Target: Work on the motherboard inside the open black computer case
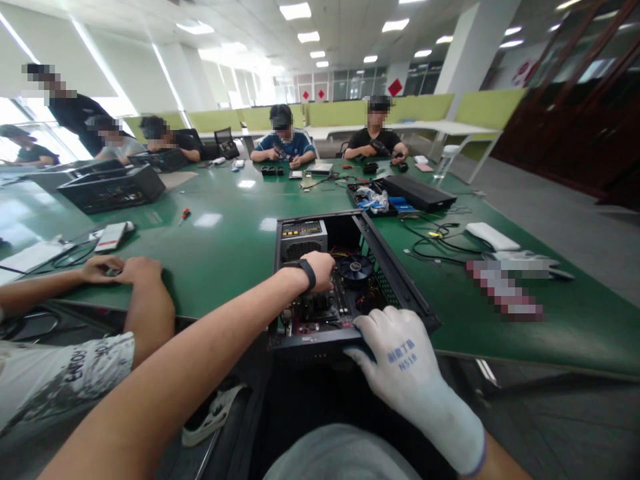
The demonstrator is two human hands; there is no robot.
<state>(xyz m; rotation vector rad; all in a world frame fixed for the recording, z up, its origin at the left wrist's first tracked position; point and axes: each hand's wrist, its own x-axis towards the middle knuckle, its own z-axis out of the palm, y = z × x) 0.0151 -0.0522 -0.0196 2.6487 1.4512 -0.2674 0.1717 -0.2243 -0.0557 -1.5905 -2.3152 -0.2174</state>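
An open black computer case point(400, 280) lies on the green table point(230, 233) in front of me, with a power supply point(303, 239), a round cooler fan point(355, 268) and a circuit board inside. My left hand point(320, 267), bare with a black wristband, reaches into the case beside the power supply; its fingers curl downward and are hidden. My right hand point(395, 340) wears a white glove and rests on the case's near edge, fingers curled over the rim.
A person on my left rests both hands point(120, 270) on the table edge. Other people sit at the far side. Another black case point(113, 188), a red screwdriver point(185, 215), black cables point(435, 243), a white glove point(523, 259) and an open tray of parts point(400, 193) lie on the table.
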